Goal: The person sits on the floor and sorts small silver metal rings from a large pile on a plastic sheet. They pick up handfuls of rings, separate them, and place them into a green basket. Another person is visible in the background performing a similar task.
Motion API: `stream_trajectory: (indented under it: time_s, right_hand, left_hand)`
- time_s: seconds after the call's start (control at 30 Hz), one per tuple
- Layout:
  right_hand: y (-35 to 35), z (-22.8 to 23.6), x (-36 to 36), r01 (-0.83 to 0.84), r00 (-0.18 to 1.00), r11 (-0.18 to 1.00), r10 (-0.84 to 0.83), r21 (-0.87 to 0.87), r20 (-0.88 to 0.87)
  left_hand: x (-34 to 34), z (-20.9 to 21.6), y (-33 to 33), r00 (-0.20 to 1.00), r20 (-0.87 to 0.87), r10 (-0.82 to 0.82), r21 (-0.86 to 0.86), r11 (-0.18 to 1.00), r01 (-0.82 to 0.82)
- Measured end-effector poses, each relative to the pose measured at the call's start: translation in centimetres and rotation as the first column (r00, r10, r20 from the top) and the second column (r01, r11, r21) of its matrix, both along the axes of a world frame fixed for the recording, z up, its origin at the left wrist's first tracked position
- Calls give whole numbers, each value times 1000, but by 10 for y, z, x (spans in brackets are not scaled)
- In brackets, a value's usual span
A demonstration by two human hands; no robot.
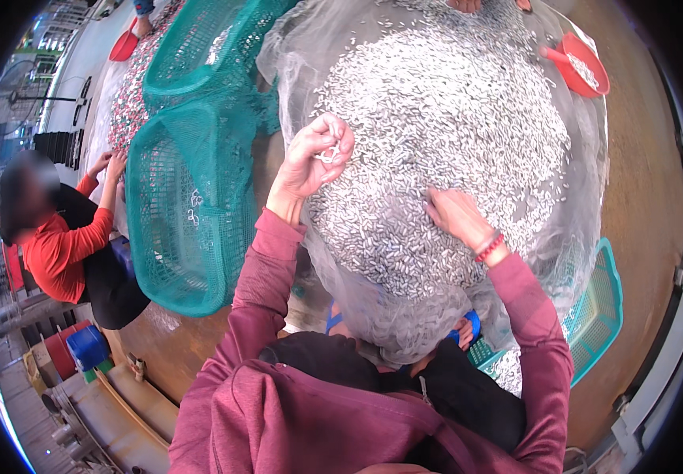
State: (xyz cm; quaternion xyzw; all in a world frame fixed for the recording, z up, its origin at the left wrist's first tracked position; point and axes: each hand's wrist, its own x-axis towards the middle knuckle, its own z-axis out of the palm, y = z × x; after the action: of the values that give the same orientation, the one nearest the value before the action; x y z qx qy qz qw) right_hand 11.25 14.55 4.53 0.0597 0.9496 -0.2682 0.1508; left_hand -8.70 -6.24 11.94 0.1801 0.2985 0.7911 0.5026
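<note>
A broad heap of small, oblong white and grey pieces (436, 103) lies on a sheet of whitish netting (428, 316) in front of me. My left hand (315, 162) is raised over the heap's left edge, its fingers curled round a few small white pieces (329, 153). Lower on the heap, my right hand (460, 216), with a red bead bracelet at the wrist, reaches down to the pieces. Its fingertips are bent together against them, and whatever they pinch is too small to make out.
Teal baskets lined with green net (191, 213) stand on the left. A red scoop (582, 67) holding pieces rests at the far right. By my right knee is a turquoise basket (594, 316). A person in an orange top (65, 253) sits left, beside another heap (140, 87).
</note>
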Motion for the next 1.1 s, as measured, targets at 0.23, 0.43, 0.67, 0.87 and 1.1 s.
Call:
stream_trajectory:
  time_s: [0.23,0.43,0.67,0.87,1.1]
  right_hand:
    - [36,39,7,358,917,598,-371,-717,148]
    - [57,67,10,280,878,-352,-283,-893,387]
    - [59,34,-32,457,888,489,-293,-743,353]
    - [17,-36,-44,37,977,991,-9,130,-212]
    - [11,33,-7,114,968,969,-158,-220,-194]
  left_hand:
    - [-14,-47,-2,1000,-14,26,-361,932,-29]
    - [-9,-127,19,119,-826,-551,-450,517,-729]
    - [-2,-70,0,863,-482,-152,-627,748,-218]
    - [-1,-25,-9,995,-13,96,-220,971,-96]
    - [-13,-82,8,774,-565,-286,-686,683,-249]
